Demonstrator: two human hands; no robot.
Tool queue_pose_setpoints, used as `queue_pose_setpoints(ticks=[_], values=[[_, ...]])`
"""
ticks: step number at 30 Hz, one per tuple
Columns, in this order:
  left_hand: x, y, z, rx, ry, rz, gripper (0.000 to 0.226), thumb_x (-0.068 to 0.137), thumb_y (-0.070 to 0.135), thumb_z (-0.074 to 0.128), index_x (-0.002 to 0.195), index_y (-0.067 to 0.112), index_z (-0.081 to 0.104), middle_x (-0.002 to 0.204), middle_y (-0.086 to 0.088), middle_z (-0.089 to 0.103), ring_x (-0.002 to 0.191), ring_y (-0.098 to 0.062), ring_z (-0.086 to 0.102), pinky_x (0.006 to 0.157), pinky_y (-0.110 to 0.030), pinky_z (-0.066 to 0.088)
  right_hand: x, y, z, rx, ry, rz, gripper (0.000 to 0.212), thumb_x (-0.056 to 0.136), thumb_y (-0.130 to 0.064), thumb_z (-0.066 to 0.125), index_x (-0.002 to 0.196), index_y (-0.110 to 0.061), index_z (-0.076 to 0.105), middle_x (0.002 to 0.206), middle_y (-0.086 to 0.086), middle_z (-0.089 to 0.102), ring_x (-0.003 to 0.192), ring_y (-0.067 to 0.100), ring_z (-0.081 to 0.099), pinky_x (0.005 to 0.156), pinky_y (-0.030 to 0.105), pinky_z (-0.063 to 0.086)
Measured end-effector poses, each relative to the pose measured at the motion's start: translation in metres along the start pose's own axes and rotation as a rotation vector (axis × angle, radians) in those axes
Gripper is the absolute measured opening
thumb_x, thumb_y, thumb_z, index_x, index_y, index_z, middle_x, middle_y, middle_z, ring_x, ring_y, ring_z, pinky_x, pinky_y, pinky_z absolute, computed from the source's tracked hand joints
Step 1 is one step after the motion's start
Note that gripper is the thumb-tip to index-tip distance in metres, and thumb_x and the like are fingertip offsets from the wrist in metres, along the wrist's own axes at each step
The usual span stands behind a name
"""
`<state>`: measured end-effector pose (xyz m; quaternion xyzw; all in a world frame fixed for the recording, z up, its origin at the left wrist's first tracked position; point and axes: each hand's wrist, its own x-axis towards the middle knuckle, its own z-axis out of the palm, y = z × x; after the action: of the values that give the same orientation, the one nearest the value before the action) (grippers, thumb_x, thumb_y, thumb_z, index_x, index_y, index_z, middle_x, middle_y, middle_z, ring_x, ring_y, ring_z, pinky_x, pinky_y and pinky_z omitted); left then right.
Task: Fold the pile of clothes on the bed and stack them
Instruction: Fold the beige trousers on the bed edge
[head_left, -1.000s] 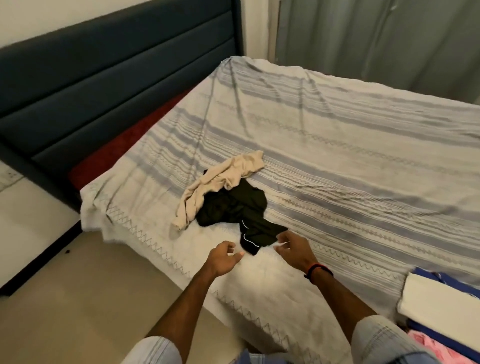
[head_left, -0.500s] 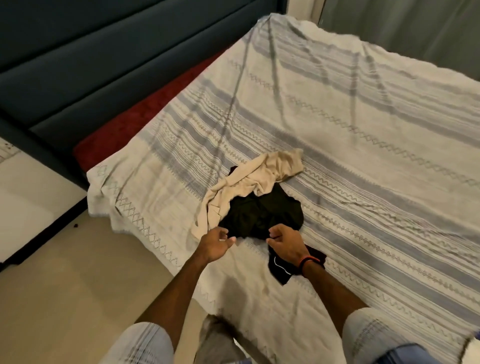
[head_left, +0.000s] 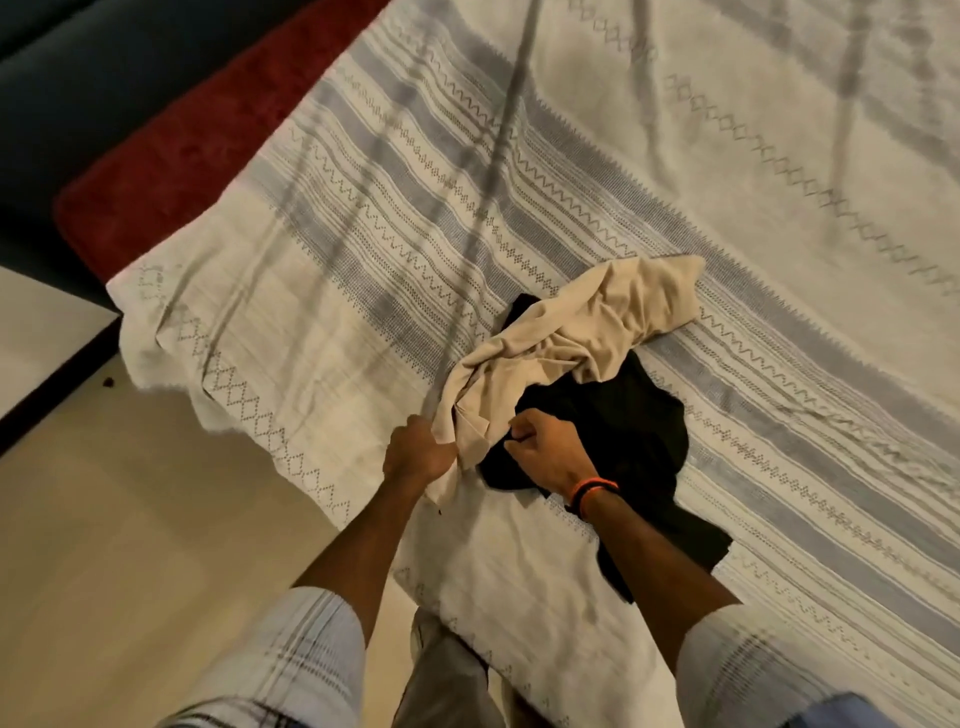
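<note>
Clothes: a beige garment (head_left: 566, 343) lies crumpled across a black garment (head_left: 623, 431) near the bedspread's (head_left: 779, 171) front edge, both unfolded. The left hand (head_left: 418, 457) grips the beige one's near end; the right hand (head_left: 550, 457) pinches cloth beside it. Folding seems barely begun, with no stack visible

No readable text, label or number shows anywhere.

A bed covered by a cream, grey-striped woven bedspread (head_left: 675, 156) carries a crumpled beige garment (head_left: 571, 332) overlapping a rumpled black garment (head_left: 639, 431).
</note>
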<state>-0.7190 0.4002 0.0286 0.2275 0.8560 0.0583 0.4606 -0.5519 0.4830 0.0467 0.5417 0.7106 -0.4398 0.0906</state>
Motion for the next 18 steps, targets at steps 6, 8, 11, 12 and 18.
queue_pose_setpoints(ticks=[6, 8, 11, 12, 18], values=[[0.026, -0.004, 0.010, 0.136, -0.059, -0.103, 0.066, 0.084, 0.043, 0.071, 0.134, 0.008, 0.047, 0.134, -0.012, 0.054, 0.120, -0.032, 0.055, 0.085, -0.038, 0.049, 0.027, -0.009, 0.027, -0.008, -0.041, 0.017, 0.027, 0.090, -0.023, 0.063, 0.116, -0.015, 0.064, 0.113, 0.003, 0.069, 0.100, 0.021, 0.065, 0.087, 0.029, 0.052], [0.029, 0.002, 0.009, 0.060, -0.037, -0.086, 0.058, 0.087, 0.037, 0.068, 0.132, 0.005, 0.050, 0.132, -0.014, 0.056, 0.119, -0.033, 0.055, 0.083, -0.037, 0.048, 0.026, -0.009, 0.025, -0.003, -0.051, 0.026, 0.032, 0.090, -0.023, 0.063, 0.120, -0.014, 0.062, 0.116, 0.002, 0.068, 0.100, 0.019, 0.064, 0.084, 0.024, 0.049], [0.038, -0.007, 0.014, -0.146, -0.054, -0.085, 0.048, 0.087, 0.038, 0.067, 0.120, 0.004, 0.061, 0.121, -0.014, 0.064, 0.110, -0.033, 0.060, 0.084, -0.034, 0.049, 0.027, -0.009, 0.034, 0.006, -0.095, 0.031, 0.041, 0.088, -0.031, 0.069, 0.124, -0.014, 0.059, 0.120, 0.001, 0.066, 0.100, 0.016, 0.064, 0.082, 0.022, 0.049], [0.033, -0.013, 0.012, -0.258, -0.060, -0.088, 0.042, 0.085, 0.038, 0.069, 0.111, 0.005, 0.066, 0.113, -0.013, 0.068, 0.103, -0.032, 0.064, 0.084, -0.035, 0.053, 0.021, -0.015, 0.036, 0.022, -0.123, 0.015, 0.048, 0.085, -0.036, 0.073, 0.125, -0.014, 0.058, 0.120, -0.001, 0.065, 0.100, 0.014, 0.064, 0.080, 0.021, 0.049], [-0.005, 0.022, -0.017, -0.726, -0.038, 0.010, 0.027, 0.080, 0.024, 0.077, 0.097, 0.008, 0.063, 0.096, -0.011, 0.072, 0.082, -0.023, 0.070, 0.069, -0.040, 0.062, -0.011, -0.045, 0.012, 0.124, -0.049, -0.147, 0.073, 0.068, -0.038, 0.087, 0.129, -0.015, 0.054, 0.114, -0.003, 0.062, 0.099, 0.012, 0.060, 0.079, 0.023, 0.050]])
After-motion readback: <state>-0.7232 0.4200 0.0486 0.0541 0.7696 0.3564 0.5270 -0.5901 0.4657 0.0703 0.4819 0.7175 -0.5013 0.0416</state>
